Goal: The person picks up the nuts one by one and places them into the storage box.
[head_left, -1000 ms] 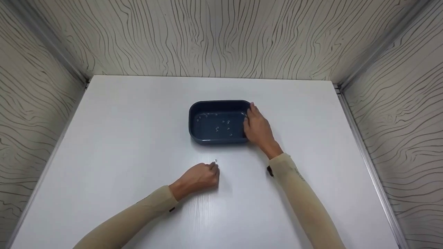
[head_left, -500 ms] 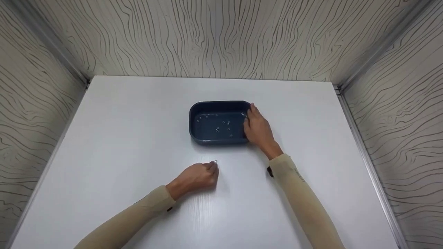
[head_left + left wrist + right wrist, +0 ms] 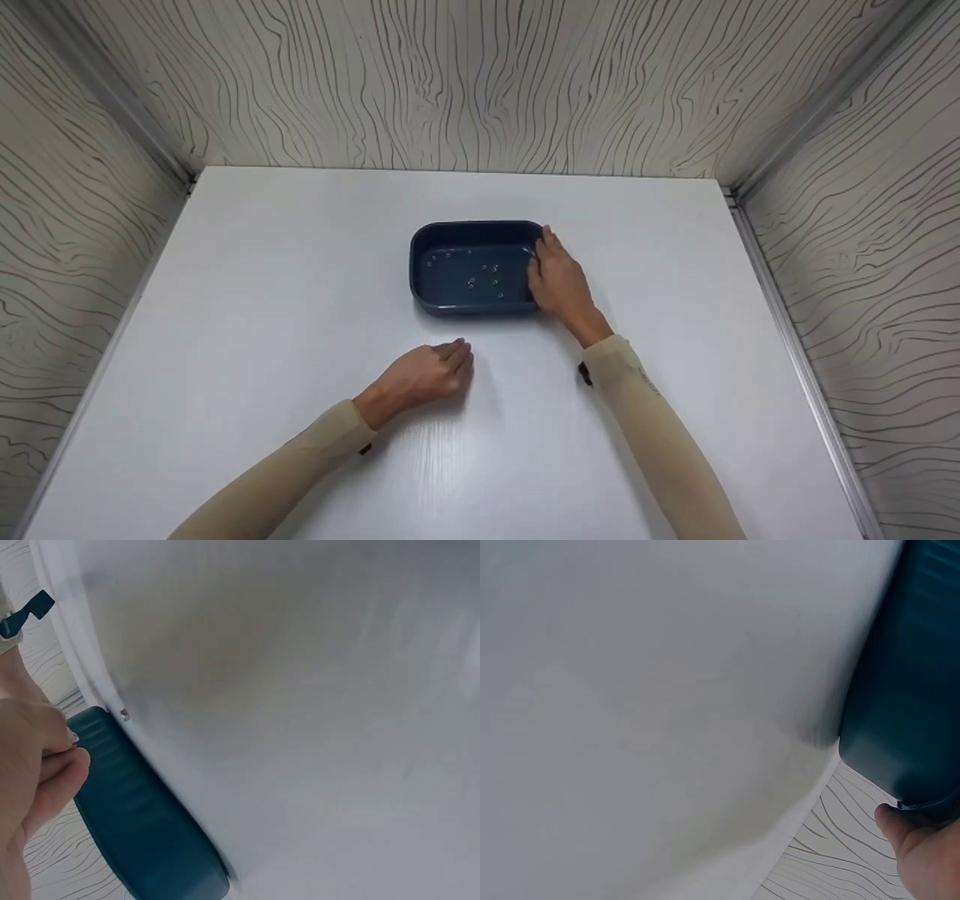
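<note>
A dark blue rectangular box (image 3: 478, 309) stands open-topped on the white table, with several small metal nuts (image 3: 495, 282) scattered over its floor. My right hand (image 3: 561, 281) rests against the box's right end, its fingers lying along the rim. Just in front of the box, my left hand (image 3: 420, 373) has its thumb and fingertips pinched together. In the left wrist view, a tiny bright piece, which looks like a metal nut (image 3: 73, 736), shows at those fingertips. Another small metal nut (image 3: 124, 715) lies on the table near the box's base; the head view does not show it.
The white table (image 3: 300, 247) extends to both sides of the box and toward me. Patterned panels (image 3: 480, 90) wall it in at the back, left and right, with metal rails at the corners.
My left fingertips have shifted slightly forward, and the small nut visible at them earlier in the head view is now out of sight there. My right hand stays at the box.
</note>
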The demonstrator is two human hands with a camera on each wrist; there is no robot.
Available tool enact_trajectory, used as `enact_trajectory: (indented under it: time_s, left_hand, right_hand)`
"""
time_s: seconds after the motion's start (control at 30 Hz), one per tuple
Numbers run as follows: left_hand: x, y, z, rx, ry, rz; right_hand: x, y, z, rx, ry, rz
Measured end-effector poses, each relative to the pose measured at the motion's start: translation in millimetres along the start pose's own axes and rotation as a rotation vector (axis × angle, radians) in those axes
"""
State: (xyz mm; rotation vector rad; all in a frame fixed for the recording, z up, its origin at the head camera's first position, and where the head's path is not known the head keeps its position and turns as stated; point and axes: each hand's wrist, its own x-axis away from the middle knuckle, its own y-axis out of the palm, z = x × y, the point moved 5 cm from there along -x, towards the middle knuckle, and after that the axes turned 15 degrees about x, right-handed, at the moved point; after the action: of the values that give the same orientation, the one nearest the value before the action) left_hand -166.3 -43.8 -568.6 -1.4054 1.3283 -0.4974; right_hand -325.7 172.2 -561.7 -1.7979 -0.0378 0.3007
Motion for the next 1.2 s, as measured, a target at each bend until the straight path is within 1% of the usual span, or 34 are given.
enact_trajectory:
  time_s: [0.1, 0.23, 0.33, 0.4, 0.63, 0.73, 0.87, 1.0, 1.1, 1.2]
  left_hand:
    - [-1.0, -2.2, -2.8, -0.007, -0.002, -0.003]
    - [-4.2, -6.9, -6.4, -0.018, -0.005, 0.008]
    - [-6.2, -9.8, -9.6, -0.006, -0.019, 0.026]
    - [-7.5, -12.6, -12.3, 0.02, -0.035, 0.043]
    - [-10.4, -19.6, -25.5, 0.224, -0.137, 0.105]
    - [-12.4, -23.6, -32.0, 0.289, -0.182, 0.135]
    - [-14.4, -24.6, -40.3, 0.366, -0.244, 0.164]
    - [-16.9, -25.1, -49.3, 0.469, -0.311, 0.227]
    - [-18.9, -24.9, -57.5, 0.596, -0.388, 0.269]
    - [-19.6, -22.1, -66.3, 0.743, -0.506, 0.263]
  right_hand:
    - [0.1, 0.7, 0.6, -0.002, 0.001, -0.002]
    - [0.1, 1.1, 1.1, -0.004, 0.005, -0.004]
    - [-0.1, 1.2, 0.8, -0.005, 0.0, -0.002]
    - [-0.1, 1.1, 0.2, -0.004, -0.006, 0.0]
    - [0.7, 0.1, -0.6, 0.005, -0.015, 0.007]
    - [0.8, -0.5, -0.8, 0.003, -0.015, 0.009]
    - [0.5, -0.8, -0.8, 0.0, -0.015, 0.016]
    - [0.2, -0.2, -0.4, 0.0, -0.02, 0.018]
    - [0.0, 0.4, 0.1, -0.001, -0.023, 0.018]
    - [0.1, 0.4, 0.4, -0.002, -0.025, 0.018]
